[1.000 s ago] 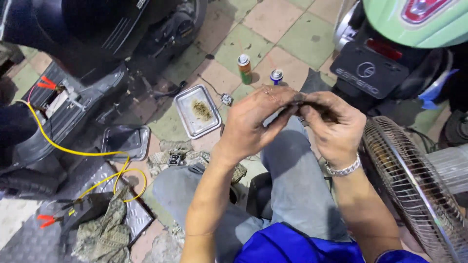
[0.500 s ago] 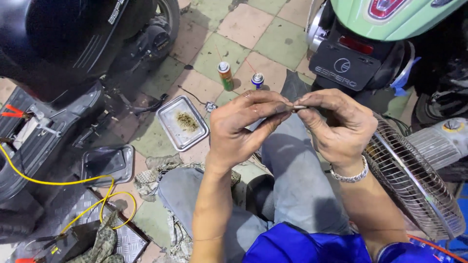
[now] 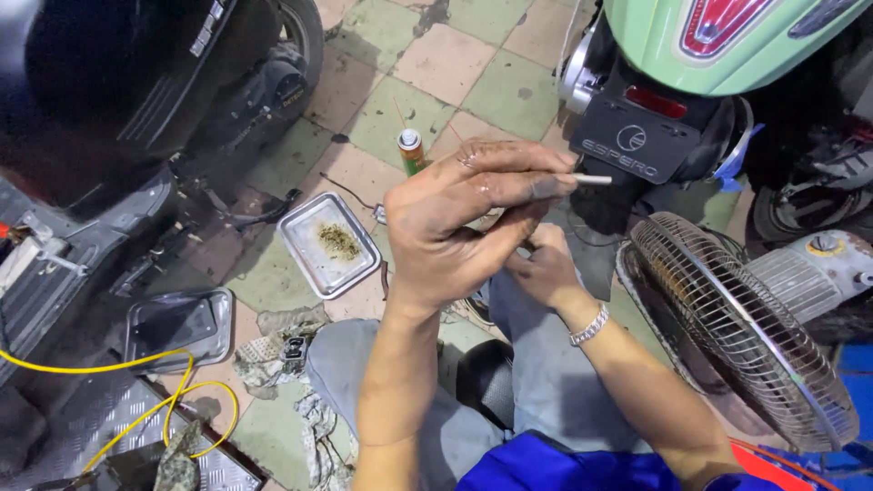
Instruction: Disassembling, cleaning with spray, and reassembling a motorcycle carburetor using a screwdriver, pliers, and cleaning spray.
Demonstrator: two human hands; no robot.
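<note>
We note the left hand [image 3: 455, 223] raised over the knees, fingers pinched together on a thin white stick [image 3: 591, 179]. The stick's long axis runs 9 to 3 o'clock, its free end poking out toward 3 o'clock, past the fingertips. The right hand [image 3: 546, 268] sits lower, at about 5 o'clock from the left, fingers curled; we cannot tell what, if anything, they clamp. A small rectangular metal tray [image 3: 309, 259] lies at 9 o'clock on the tiled floor.
</note>
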